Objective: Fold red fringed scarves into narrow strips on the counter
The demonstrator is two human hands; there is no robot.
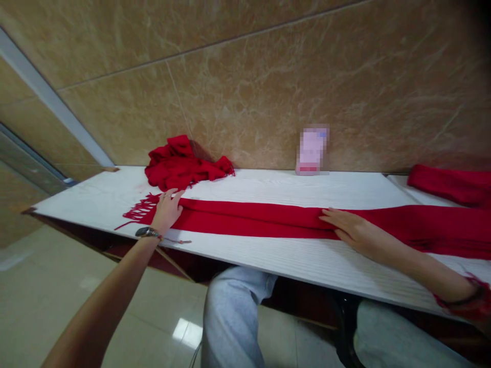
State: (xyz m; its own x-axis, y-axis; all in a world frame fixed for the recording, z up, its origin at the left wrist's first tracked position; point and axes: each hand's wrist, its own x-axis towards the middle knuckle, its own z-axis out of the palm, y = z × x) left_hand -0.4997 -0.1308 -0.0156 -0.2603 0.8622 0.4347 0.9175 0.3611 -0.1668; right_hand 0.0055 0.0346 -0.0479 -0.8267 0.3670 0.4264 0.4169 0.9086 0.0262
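Observation:
A long red scarf (245, 220) lies stretched lengthwise over the white table, with a fold line along its middle and a fringe at its left end. My left hand (167, 210) rests on the scarf just beside the fringe, fingers extended. Farther right, my right hand (351, 227) lies flat on the scarf with its fingers stretched out to the left. Neither hand grips the cloth. Behind my left hand sits a crumpled red scarf (174, 166) in a loose heap against the wall.
Against the tan marbled wall (261, 92) leans a blurred pink item (311, 151). More folded red cloth (448, 185) lies at the back right. The white table (245, 255) is narrow, its front edge close to my knees; a dark shelf space opens underneath.

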